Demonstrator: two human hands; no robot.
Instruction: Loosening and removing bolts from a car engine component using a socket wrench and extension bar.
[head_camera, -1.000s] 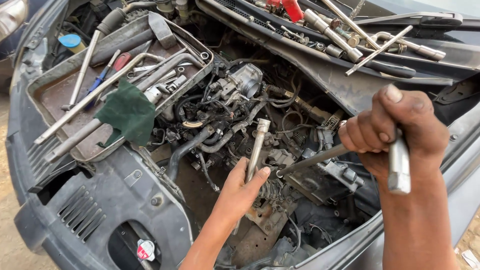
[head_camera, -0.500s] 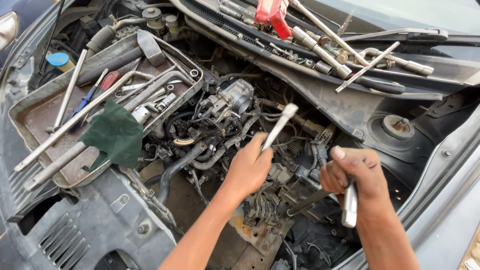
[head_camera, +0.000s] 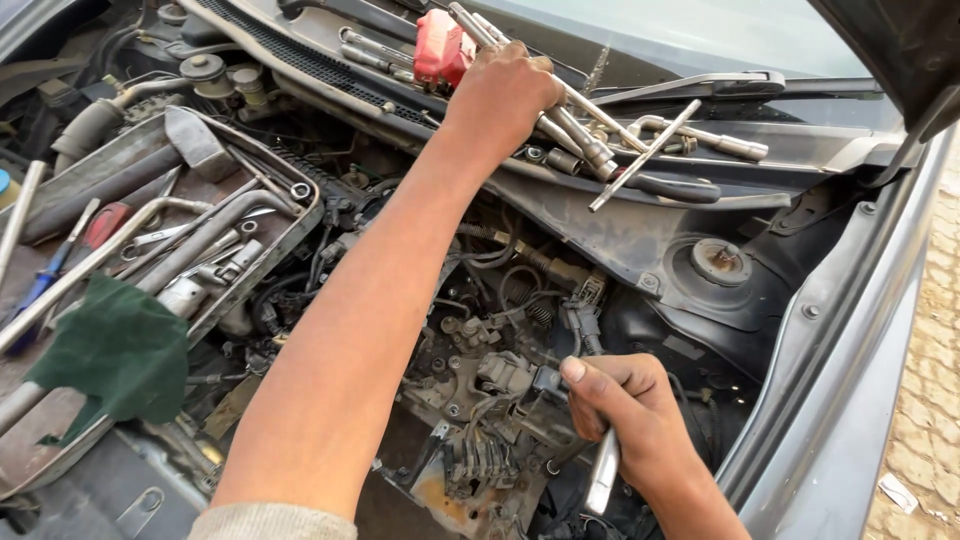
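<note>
The left hand (head_camera: 505, 95) has left the engine bay and now lies closed on the metal tools (head_camera: 580, 135) on the cowl, at 12 o'clock. The right hand (head_camera: 630, 420) still grips the ratchet (head_camera: 603, 480) at 5 o'clock.

No packages, labels, signs or screens are visible. The view shows only an open engine bay.

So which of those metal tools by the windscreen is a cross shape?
The cross-shaped wrench, right of the left hand; the others there are straight bars.
</note>
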